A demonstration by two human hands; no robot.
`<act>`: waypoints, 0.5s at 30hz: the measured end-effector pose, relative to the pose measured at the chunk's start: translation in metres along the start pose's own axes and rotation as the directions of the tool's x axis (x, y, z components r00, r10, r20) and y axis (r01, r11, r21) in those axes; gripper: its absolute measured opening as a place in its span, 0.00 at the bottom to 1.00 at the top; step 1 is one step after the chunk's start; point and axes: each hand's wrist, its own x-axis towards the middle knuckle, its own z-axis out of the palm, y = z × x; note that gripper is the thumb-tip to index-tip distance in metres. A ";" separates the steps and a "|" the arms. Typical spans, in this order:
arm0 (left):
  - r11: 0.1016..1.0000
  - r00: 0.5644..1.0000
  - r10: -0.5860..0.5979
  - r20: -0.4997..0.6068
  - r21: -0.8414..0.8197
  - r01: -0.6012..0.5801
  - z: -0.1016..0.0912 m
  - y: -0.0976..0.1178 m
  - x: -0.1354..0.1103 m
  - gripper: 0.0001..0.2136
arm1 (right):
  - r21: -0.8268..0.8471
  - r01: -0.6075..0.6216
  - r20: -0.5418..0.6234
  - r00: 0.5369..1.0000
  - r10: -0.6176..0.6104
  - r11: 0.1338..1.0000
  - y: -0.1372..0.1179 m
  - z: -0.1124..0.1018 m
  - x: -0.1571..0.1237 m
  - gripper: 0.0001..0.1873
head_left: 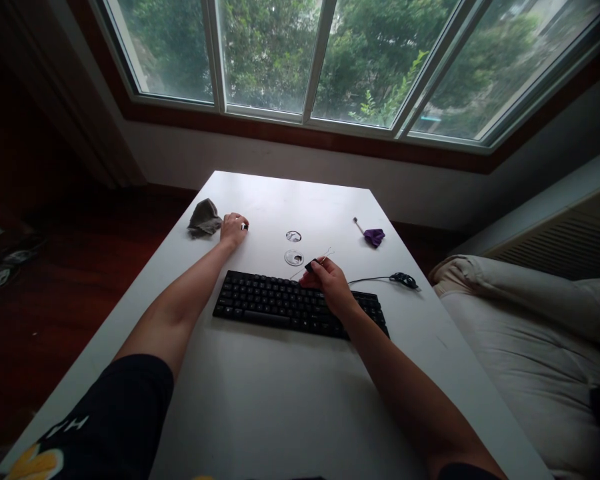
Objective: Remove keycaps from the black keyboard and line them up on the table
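Note:
A black keyboard (280, 303) lies across the middle of the white table (290, 407). My right hand (330, 283) hovers over its far right part, fingers pinched on a small black piece with a thin wire puller (316, 262). My left hand (234, 230) rests on the table farther back to the left, fingers curled over a small dark item I cannot make out. It lies right beside a crumpled grey cloth (205, 218).
Two small round objects (294, 247) sit behind the keyboard. A purple brush (371, 235) lies at the back right, and the coiled keyboard cable (404, 279) runs off to the right. A cushioned seat (520, 333) stands right of the table; windows lie beyond.

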 end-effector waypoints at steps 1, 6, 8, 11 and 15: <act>1.000 1.000 0.001 -0.001 0.001 -0.001 0.001 -0.001 0.000 0.11 | 0.003 -0.003 0.002 1.000 0.003 1.000 0.000 0.000 0.000 0.22; 1.000 1.000 -0.004 -0.002 0.000 0.004 0.004 -0.005 0.001 0.11 | 0.009 -0.009 -0.002 1.000 0.009 1.000 -0.002 0.001 -0.001 0.22; 1.000 1.000 -0.008 0.001 -0.002 0.008 0.004 -0.005 0.001 0.11 | 0.016 -0.007 -0.004 1.000 0.008 1.000 -0.003 0.001 -0.001 0.22; 1.000 1.000 -0.005 0.017 -0.020 0.006 0.002 -0.004 0.000 0.11 | 0.011 -0.006 0.001 1.000 0.006 1.000 -0.004 0.002 -0.002 0.23; 0.999 0.999 -0.006 0.034 -0.037 0.007 0.000 -0.004 -0.001 0.11 | 0.003 -0.005 0.006 1.000 0.005 1.000 -0.005 0.001 -0.003 0.23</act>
